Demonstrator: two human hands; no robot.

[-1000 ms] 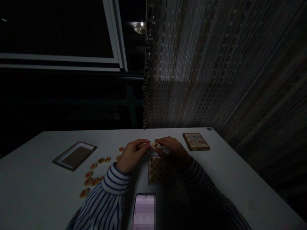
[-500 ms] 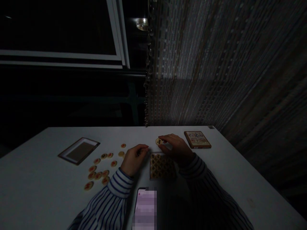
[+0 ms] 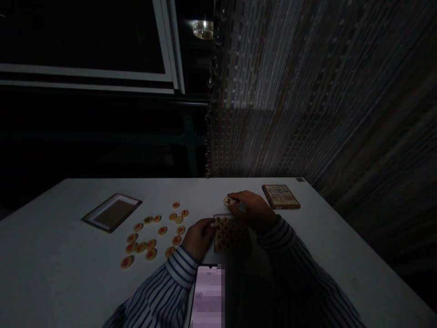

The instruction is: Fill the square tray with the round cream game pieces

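My right hand (image 3: 251,210) pinches a round wooden game piece (image 3: 228,201) with a dark mark, just above a small tray of packed pieces (image 3: 229,234). My left hand (image 3: 199,238) rests curled at the tray's left edge, its fingertips touching the tray. Several loose round pieces with red marks (image 3: 153,234) lie scattered on the white table (image 3: 51,269) to the left of my left hand. Both sleeves are striped.
An empty box lid (image 3: 112,212) lies at the far left. A printed box (image 3: 280,196) sits at the back right, near the table's corner. A lit phone (image 3: 209,296) lies near the front edge. A bead curtain hangs behind the table; the room is dark.
My left hand let go of the round piece and drew back and down to the tray's left edge. My right hand kept the piece and moved it slightly right.
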